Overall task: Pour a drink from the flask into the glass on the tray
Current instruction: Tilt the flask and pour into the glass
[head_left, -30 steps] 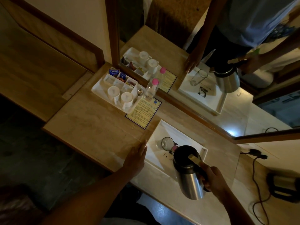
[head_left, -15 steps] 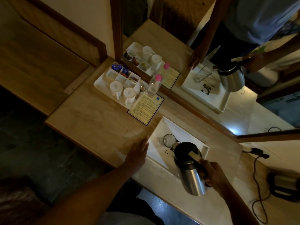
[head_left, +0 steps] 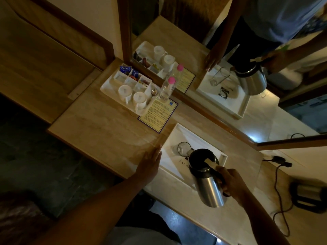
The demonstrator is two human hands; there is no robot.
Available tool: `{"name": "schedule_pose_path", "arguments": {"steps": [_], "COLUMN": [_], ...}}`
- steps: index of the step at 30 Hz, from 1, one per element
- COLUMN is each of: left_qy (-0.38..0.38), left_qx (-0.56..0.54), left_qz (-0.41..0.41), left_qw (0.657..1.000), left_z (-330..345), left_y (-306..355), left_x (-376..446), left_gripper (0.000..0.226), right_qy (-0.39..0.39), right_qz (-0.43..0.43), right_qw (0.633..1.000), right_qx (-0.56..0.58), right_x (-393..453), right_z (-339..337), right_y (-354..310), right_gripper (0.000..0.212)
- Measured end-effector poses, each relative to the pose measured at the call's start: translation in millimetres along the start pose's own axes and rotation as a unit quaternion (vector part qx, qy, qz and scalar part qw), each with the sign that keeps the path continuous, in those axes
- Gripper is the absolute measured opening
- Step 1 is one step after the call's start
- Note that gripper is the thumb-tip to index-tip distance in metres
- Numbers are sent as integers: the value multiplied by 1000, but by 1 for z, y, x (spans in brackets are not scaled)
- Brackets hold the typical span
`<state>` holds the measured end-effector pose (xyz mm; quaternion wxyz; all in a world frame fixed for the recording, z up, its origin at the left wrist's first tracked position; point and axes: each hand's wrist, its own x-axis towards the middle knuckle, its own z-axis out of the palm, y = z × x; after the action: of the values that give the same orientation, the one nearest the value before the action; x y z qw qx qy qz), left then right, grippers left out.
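A steel flask [head_left: 211,188] with a black lid is held tilted over the white tray [head_left: 169,167], its spout at the rim of the clear glass [head_left: 183,148]. My right hand [head_left: 233,183] is shut on the flask's handle, thumb near the pale lid lever. The glass stands upright on the tray, partly hidden by the flask's lid. My left hand [head_left: 150,163] lies flat on the counter, fingers together, against the tray's left edge. Whether liquid flows cannot be told.
A second white tray [head_left: 109,85] at the back left carries two upturned cups, tea sachets and a spoon. A pink-capped water bottle [head_left: 166,91] and a yellow card [head_left: 158,114] sit beside it. A wall mirror [head_left: 230,59] runs behind. An electric kettle [head_left: 309,197] with cord is at right.
The flask has tipped further toward the glass and its spout has come to the rim. My left hand has stayed beside the tray.
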<state>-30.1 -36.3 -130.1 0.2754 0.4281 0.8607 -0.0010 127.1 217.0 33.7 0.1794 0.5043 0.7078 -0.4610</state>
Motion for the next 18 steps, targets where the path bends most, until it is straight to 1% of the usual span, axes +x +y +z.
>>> {"name": "schedule_pose_path", "arguments": {"steps": [4,9,12,18], "left_qy": [2,7,16,19], "left_qx": [-5,-10,-23,-33], "left_qz": [0,-2,-10,-6], "left_qw": [1000,1000,1000,999], "left_z": [0,1,2,4], "left_y": [0,0,0,0], "left_x": [0,-1,-1,-1], "left_gripper": [75,73,68,67], "right_qy": [-9,-32,-33,-37], "right_qz": [5,21,33,35], "right_qw": [999,998,997,993], "right_qx": [-41,-46,-59,-107], "right_x": [-4,-10,-13,-16], "right_z": [-3,-7,-7,-5], "right_y": [-15,-33,-44,-65], "right_gripper": [55,55,56,61]}}
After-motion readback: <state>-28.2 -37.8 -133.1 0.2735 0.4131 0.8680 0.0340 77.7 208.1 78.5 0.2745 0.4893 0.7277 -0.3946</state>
